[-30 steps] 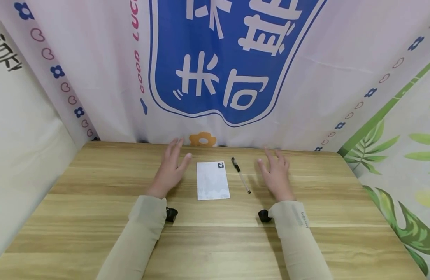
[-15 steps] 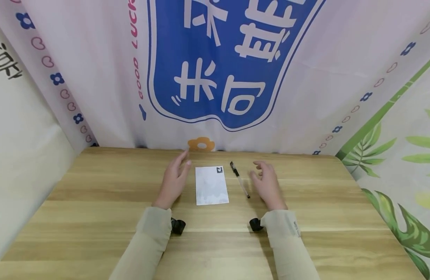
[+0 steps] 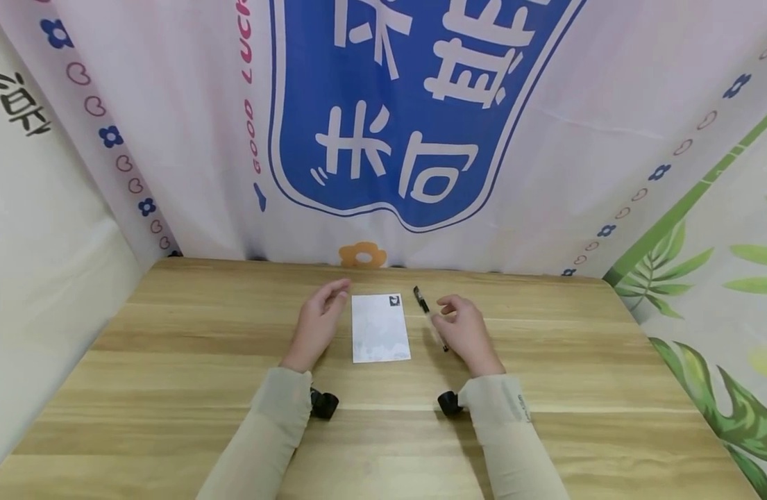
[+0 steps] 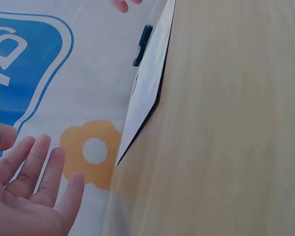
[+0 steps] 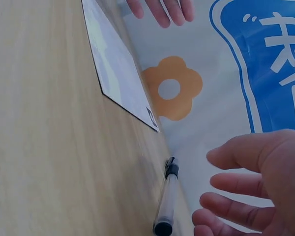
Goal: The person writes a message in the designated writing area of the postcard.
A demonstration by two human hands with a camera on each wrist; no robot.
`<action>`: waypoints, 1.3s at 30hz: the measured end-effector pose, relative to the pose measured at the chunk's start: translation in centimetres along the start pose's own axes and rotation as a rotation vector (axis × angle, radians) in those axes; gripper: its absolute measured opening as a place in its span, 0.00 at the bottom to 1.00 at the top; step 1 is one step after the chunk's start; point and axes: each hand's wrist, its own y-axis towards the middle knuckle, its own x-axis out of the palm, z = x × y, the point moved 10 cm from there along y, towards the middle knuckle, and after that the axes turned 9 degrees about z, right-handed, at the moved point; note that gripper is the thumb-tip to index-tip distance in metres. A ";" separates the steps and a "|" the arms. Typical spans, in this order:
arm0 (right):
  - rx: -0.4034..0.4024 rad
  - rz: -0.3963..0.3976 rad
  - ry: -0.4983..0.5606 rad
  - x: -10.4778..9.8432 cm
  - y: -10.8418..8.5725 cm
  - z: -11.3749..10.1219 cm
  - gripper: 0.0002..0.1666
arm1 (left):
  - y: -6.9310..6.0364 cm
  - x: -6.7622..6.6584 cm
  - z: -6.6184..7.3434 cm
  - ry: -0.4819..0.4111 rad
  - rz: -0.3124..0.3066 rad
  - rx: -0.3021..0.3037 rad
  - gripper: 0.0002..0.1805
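A white card (image 3: 379, 330) with a small dark stamp-like print in its top right corner lies flat on the wooden table. To its right lies a capped pen (image 3: 422, 303) with a clear barrel and a black grip, partly behind my right hand in the head view. My left hand (image 3: 316, 326) hovers at the card's left side, its relaxed fingers holding nothing. Bent, parted fingers mark my right hand (image 3: 467, 333), which is over the pen's right side. In the right wrist view a gap shows between those fingers and the pen (image 5: 168, 196).
The wooden table (image 3: 183, 389) reaches back to a hanging white cloth (image 3: 533, 167) with a blue printed panel and an orange flower. Printed cloths also hang at left and right. A small black camera (image 3: 324, 405) sits at my left wrist, another at my right.
Both hands have come inward, the left toward the card and the right leftward to the pen. The fingers of both are less spread than before. Card and pen stay in place.
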 end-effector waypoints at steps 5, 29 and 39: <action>0.036 -0.025 -0.052 0.5 -0.1 0.3 0.21 | -0.1 0.5 0.0 -0.003 -0.007 -0.003 0.19; 0.057 -0.045 -0.111 1.4 -0.4 1.3 0.13 | -1.3 2.8 -1.4 0.020 -0.193 -0.152 0.18; 0.019 -0.032 -0.133 1.2 -0.4 0.7 0.08 | -1.4 2.9 -1.7 0.016 -0.226 -0.185 0.17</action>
